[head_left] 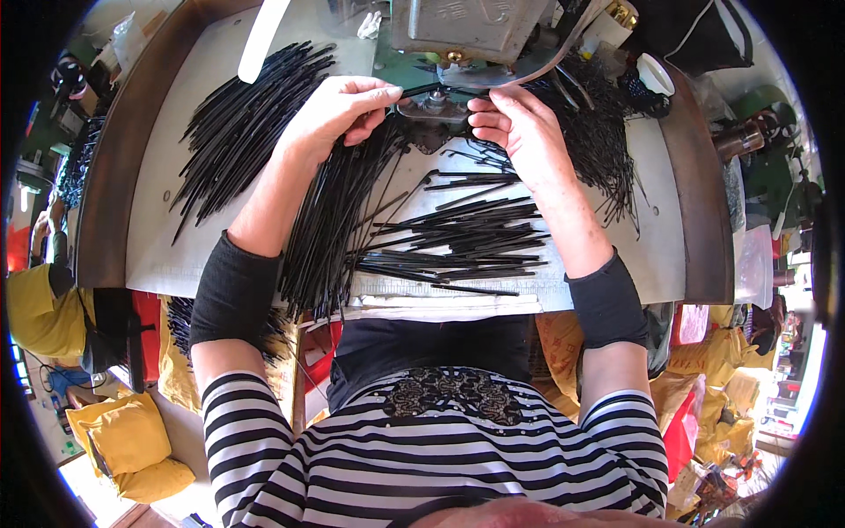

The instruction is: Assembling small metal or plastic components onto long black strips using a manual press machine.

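A thin black strip (421,90) runs across under the machine head, one end pinched in my left hand (348,113). At its other end, my right hand (521,132) pinches the strip between thumb and forefinger, with the other fingers loosely curled. Between my hands stands the machine's small metal work post (436,106), and the strip lies over or just behind it; which of these I cannot tell. The grey metal machine head (466,31) hangs just beyond my fingertips. Below my wrists, loose black strips (458,238) lie in a fanned pile on the table.
Another strip bundle (251,132) lies at the left, and a long one (339,211) hangs over the front edge. A tangled dark heap (603,132) sits at the right. The pale table (167,255) has a raised brown rim (132,167). Yellow sacks (132,440) stand below.
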Motion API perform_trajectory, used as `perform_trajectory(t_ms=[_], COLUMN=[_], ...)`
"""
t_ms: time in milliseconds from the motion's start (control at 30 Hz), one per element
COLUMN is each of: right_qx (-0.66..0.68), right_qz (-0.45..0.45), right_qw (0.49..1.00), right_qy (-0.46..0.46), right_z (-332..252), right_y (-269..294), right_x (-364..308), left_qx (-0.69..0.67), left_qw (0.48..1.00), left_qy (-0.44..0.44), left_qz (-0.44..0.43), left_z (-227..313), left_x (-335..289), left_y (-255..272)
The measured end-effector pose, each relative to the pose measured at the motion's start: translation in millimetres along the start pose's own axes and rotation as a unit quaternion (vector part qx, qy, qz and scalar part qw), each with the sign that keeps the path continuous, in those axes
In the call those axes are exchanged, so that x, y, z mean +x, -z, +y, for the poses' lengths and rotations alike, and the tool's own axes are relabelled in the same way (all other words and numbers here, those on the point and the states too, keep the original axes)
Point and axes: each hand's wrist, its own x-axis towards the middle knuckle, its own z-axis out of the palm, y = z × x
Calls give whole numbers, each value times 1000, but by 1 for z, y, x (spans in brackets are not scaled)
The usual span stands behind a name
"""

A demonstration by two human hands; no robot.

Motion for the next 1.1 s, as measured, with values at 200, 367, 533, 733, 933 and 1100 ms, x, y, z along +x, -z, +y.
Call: perform_trajectory(t_ms=[200, 367, 533, 733, 933, 1100], right_qx=[-9, -14, 4, 56, 37, -118], right_qz=[-9, -8, 0, -46, -32, 40], right_qw=[1000, 1000, 1000, 997, 999, 987], right_qy=[6, -1, -22, -11, 6, 97], right_z=[-3, -2, 2, 9, 5, -1], right_y=[1, 0, 4, 17, 22, 8], right_x=[0, -2, 0, 9, 7, 0], left_qx=[-16, -8, 14, 49, 58, 71], left_qw=[1000, 1000, 999, 999, 997, 996], left_qy=[0, 8, 19, 3, -41, -48], left_qz=[-14, -7, -29, -23, -32, -32], left_z=[-1, -4, 1, 3, 0, 8], left_x=[1, 3, 4, 0, 6, -3], left_y=[1, 4, 4, 6, 3, 8])
